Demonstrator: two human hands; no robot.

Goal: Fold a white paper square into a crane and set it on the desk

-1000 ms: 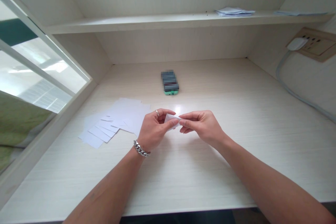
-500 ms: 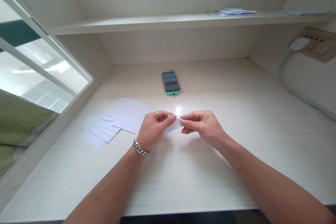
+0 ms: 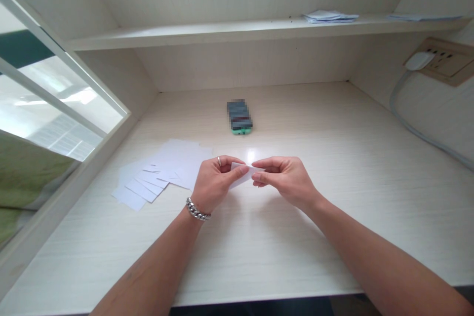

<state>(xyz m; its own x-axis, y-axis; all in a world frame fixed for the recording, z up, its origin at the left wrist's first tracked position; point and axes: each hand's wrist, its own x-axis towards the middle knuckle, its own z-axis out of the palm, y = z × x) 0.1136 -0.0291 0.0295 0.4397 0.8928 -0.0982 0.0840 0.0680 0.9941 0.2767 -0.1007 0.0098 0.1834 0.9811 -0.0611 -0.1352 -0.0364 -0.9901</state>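
A small white piece of paper is held above the desk, between my two hands. My left hand, with a ring and a chain bracelet, pinches its left part between thumb and fingers. On the other side, my right hand has thumb and index finger around the paper's right tip. My right thumb and index finger are slightly parted there, the tip showing between them. Left of my hands lie several overlapping white paper sheets and small cut pieces.
Behind my hands, a dark, blurred-out object with a green end, perhaps a phone, lies on the desk. Above runs a shelf bearing folded papers. A white plug with a grey cable sits in the right wall socket.
The paper has shifted between my fingers, and its right tip now shows between my right thumb and index finger, which have opened slightly. The view has moved a little.
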